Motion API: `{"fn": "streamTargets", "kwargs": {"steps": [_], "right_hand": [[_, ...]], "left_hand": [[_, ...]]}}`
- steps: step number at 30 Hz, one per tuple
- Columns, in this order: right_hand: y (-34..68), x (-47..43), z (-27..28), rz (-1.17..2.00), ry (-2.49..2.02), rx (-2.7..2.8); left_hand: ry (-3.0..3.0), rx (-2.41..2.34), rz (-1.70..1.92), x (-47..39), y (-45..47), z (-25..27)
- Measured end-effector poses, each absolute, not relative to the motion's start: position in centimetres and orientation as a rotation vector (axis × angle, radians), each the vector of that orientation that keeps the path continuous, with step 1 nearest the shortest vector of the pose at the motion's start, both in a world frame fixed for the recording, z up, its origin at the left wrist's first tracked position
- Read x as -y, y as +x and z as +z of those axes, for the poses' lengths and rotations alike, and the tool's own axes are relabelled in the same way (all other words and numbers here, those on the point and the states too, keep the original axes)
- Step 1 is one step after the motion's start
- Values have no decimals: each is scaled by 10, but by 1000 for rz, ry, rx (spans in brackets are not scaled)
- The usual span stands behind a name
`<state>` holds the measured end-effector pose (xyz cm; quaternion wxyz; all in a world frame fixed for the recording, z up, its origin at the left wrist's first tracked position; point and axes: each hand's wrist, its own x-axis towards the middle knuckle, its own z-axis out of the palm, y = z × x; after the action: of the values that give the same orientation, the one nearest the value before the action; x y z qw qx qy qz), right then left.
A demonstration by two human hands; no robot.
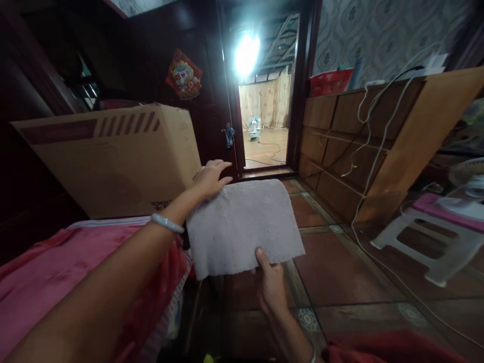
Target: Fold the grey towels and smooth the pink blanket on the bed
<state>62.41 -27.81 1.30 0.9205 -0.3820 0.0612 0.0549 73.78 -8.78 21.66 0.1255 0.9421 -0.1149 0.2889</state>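
Note:
A pale grey cloth [245, 227], roughly rectangular and spread out flat, is held up in front of me above the floor. My right hand [271, 282] grips its near edge, with the thumb on top and the fingers hidden underneath. Close to the cloth's far left corner is my left hand [214, 177], its fingers stretched out and apart. Whether the left hand touches the cloth I cannot tell. Just behind that hand stands a large cardboard box [124, 166].
The box stands beside pink and red fabric [75, 272] on the left. Wooden drawers [340, 141] line the right wall, with a white cable [359, 212] trailing to the tiled floor [340, 267]. A white stool [427, 242] stands at right. Ahead, a doorway [264, 174] shows a fan [254, 128].

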Motion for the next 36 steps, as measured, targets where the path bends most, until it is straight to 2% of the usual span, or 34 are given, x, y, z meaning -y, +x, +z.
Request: {"fn": "streamTargets", "kwargs": {"steps": [7,12,19,26,31,36], "right_hand": [[627,289,8,176,-759,-104],[629,292,7,201,-750,-135],[632,303,9,207,-735,-77],[680,358,9,112,-635,-5],[721,390,14,260,-863,-29],[734,383,34,358,-1009,108]], "left_hand": [[2204,-250,1108,49,620,135],[1680,-421,686,70,580,97],[1415,-354,585,98,592,102],[1362,-327,544,92,596,102],[1321,-312,573,89,601,107],[1414,-320,701,83,614,120]]}}
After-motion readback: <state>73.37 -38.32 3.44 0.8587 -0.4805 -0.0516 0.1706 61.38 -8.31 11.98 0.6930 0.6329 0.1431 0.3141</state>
